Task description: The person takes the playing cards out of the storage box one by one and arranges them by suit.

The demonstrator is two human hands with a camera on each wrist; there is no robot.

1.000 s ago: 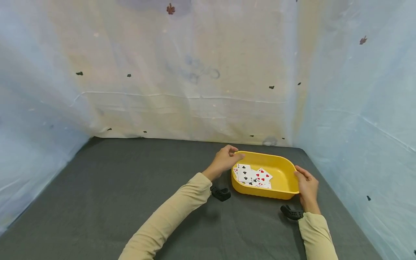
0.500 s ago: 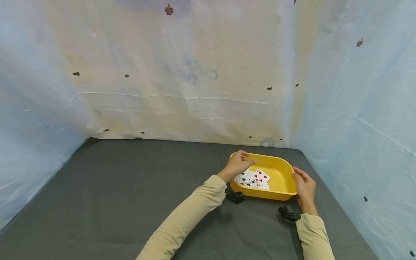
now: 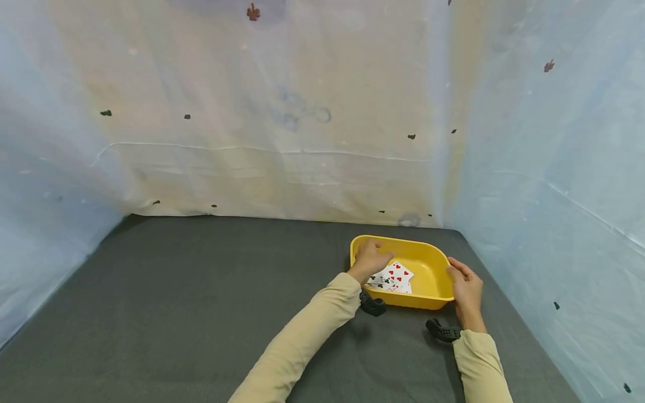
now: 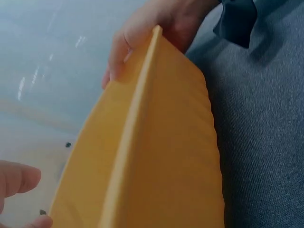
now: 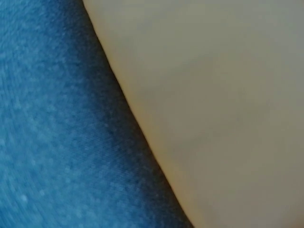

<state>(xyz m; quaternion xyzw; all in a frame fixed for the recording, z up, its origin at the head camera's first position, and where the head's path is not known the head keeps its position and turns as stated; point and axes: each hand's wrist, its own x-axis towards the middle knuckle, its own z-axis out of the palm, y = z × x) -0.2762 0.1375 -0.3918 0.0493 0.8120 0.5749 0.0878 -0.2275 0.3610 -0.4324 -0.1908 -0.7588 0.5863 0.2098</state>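
A yellow plastic tub rests on the dark cloth at the right side. Several playing cards lie overlapped in its left part, hearts and clubs showing. Over that end reaches my left hand, hiding some of the cards. Its thumb and finger are apart in the left wrist view, with nothing seen between them. My right hand grips the tub's right end, thumb on the near side of the rim. Only the blurred tub wall and cloth fill the right wrist view.
Dark grey cloth covers the table. A pale sheet hangs behind it, and a bluish one rises at the right. Black wrist devices are worn below both hands.
My left hand has moved from the tub's left rim to above the cards inside, covering more of them. My right hand keeps its hold. The head view has shifted slightly.
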